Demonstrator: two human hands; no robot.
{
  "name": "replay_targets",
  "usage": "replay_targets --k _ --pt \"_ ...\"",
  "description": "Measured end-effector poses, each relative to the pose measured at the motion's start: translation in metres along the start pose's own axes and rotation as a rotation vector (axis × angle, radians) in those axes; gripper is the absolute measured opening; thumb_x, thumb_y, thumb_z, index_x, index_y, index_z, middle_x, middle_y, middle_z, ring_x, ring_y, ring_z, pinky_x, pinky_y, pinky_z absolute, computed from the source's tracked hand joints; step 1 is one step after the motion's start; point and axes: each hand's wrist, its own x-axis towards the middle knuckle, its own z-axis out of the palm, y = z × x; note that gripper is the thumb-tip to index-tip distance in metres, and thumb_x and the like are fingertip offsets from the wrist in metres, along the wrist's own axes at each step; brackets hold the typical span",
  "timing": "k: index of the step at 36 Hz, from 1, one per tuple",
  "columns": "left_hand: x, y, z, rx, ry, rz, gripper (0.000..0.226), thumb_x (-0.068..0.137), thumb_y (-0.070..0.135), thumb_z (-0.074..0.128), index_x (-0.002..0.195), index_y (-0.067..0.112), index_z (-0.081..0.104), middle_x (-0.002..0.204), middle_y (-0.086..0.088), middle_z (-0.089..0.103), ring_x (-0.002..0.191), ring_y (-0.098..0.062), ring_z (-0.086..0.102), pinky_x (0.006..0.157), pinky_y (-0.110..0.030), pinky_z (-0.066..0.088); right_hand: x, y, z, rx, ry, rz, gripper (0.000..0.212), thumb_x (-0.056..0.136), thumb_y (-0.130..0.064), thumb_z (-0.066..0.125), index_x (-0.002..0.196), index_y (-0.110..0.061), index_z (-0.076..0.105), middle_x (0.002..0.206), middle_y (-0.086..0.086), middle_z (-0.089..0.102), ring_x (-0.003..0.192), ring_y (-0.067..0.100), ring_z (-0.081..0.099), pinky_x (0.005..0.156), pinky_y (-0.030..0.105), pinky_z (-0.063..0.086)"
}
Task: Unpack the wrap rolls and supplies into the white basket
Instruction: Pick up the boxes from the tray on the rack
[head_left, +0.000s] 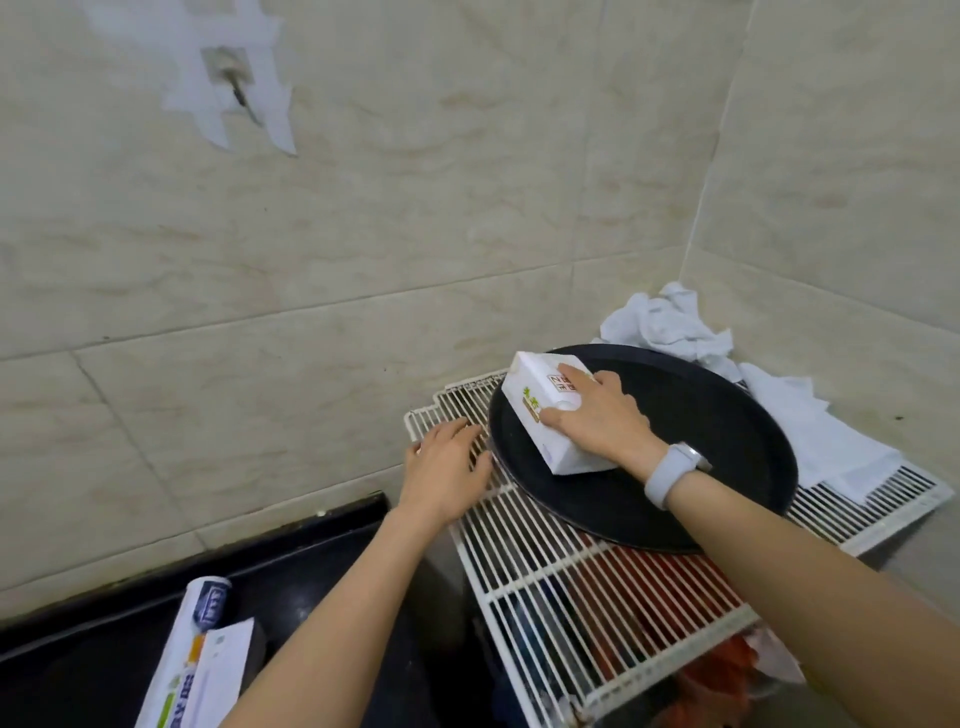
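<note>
At the left, a wrap roll (208, 603) and its cartons lie on the dark desk (78, 670), no white basket in sight. The left hand (447, 467) rests open and flat on the white wire rack (571, 566). The right hand (597, 415) grips a white box (545, 415) on the black round tray (727, 447); that tray overhangs the rack, so leaning on the box could tip it.

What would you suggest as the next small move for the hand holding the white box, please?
Probably lift the white box off the black tray. The right hand already grips it, the left hand rests flat on the wire rack, and no white basket is in view, so the box likely still needs carrying elsewhere.
</note>
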Motion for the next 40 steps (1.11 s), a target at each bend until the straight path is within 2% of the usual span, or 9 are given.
replay_targets --k 4,8,14,18,23,27,32,35,40 --pt "-0.034 -0.034 -0.032 -0.132 0.183 -0.057 0.038 0.091 0.026 0.047 0.127 0.014 0.053 0.134 -0.006 0.051 0.124 -0.025 0.046 0.103 -0.041 0.036 -0.022 -0.053 0.013 0.249 0.008 -0.159 0.079 0.067 -0.056 0.056 0.138 -0.041 0.023 0.139 0.004 0.027 0.119 0.033 0.04 0.101 0.051 0.037" --pt "-0.09 -0.086 -0.054 -0.203 0.302 -0.191 0.031 0.089 0.017 0.052 0.118 0.01 0.059 0.124 -0.009 0.059 0.116 -0.028 0.052 0.098 -0.036 0.04 -0.055 -0.111 0.042 0.416 -0.017 -0.253 0.08 0.066 -0.053 0.057 0.138 -0.04 0.025 0.133 0.002 0.03 0.117 0.028 0.042 0.096 0.043 0.04" --pt "-0.192 -0.168 -0.05 -0.252 0.325 -0.42 0.027 0.087 0.012 0.052 0.11 0.007 0.064 0.113 -0.01 0.064 0.108 -0.028 0.057 0.092 -0.036 0.045 -0.118 -0.164 0.132 0.472 -0.096 -0.223 0.077 0.071 -0.046 0.061 0.139 -0.034 0.028 0.136 0.001 0.028 0.119 0.025 0.042 0.092 0.036 0.036" --pt "-0.251 -0.21 -0.032 -0.242 0.21 -0.54 0.03 0.089 0.016 0.05 0.117 0.011 0.06 0.123 -0.01 0.059 0.113 -0.029 0.053 0.097 -0.043 0.041 -0.164 -0.154 0.216 0.252 -0.251 -0.059 0.074 0.074 -0.05 0.057 0.139 -0.039 0.023 0.142 0.0 0.025 0.122 0.032 0.038 0.104 0.048 0.033" --pt "-0.299 -0.246 -0.015 -0.229 0.1 -0.615 0.028 0.09 0.021 0.047 0.116 0.015 0.058 0.124 -0.008 0.055 0.111 -0.028 0.05 0.094 -0.044 0.042 -0.219 -0.116 0.299 -0.149 -0.327 0.047 0.074 0.076 -0.059 0.05 0.14 -0.039 0.018 0.148 0.003 0.018 0.121 0.039 0.036 0.1 0.049 0.032" --pt "-0.315 -0.267 -0.006 -0.228 0.045 -0.636 0.035 0.09 0.022 0.049 0.125 0.016 0.052 0.131 -0.007 0.048 0.117 -0.027 0.046 0.098 -0.043 0.039 -0.238 -0.099 0.332 -0.337 -0.282 -0.036 0.076 0.078 -0.056 0.051 0.142 -0.034 0.016 0.152 0.007 0.013 0.123 0.037 0.033 0.1 0.051 0.033" --pt "-0.312 -0.29 0.002 -0.241 0.004 -0.637 0.044 0.088 0.021 0.05 0.132 0.015 0.043 0.136 -0.007 0.041 0.117 -0.029 0.043 0.098 -0.046 0.039 -0.227 -0.112 0.345 -0.437 -0.165 -0.245 0.066 0.086 -0.048 0.046 0.143 -0.023 0.023 0.155 0.014 0.013 0.142 0.031 0.011 0.11 0.061 0.008" --pt "-0.3 -0.303 0.007 -0.258 -0.07 -0.637 0.056 0.088 0.024 0.051 0.14 0.019 0.032 0.141 -0.005 0.035 0.121 -0.028 0.038 0.1 -0.048 0.038 -0.208 -0.138 0.35 -0.281 -0.104 -0.41 0.053 0.089 -0.035 0.05 0.136 -0.014 0.039 0.148 0.015 0.032 0.139 0.03 0.026 0.113 0.05 0.016" --pt "-0.288 -0.316 0.023 -0.243 -0.204 -0.619 0.07 0.085 0.028 0.055 0.144 0.025 0.018 0.145 -0.005 0.025 0.124 -0.03 0.035 0.099 -0.049 0.039 -0.177 -0.184 0.38 -0.192 -0.282 -0.376 0.056 0.091 -0.04 0.045 0.138 -0.013 0.031 0.139 0.015 0.039 0.123 0.032 0.041 0.097 0.041 0.04"
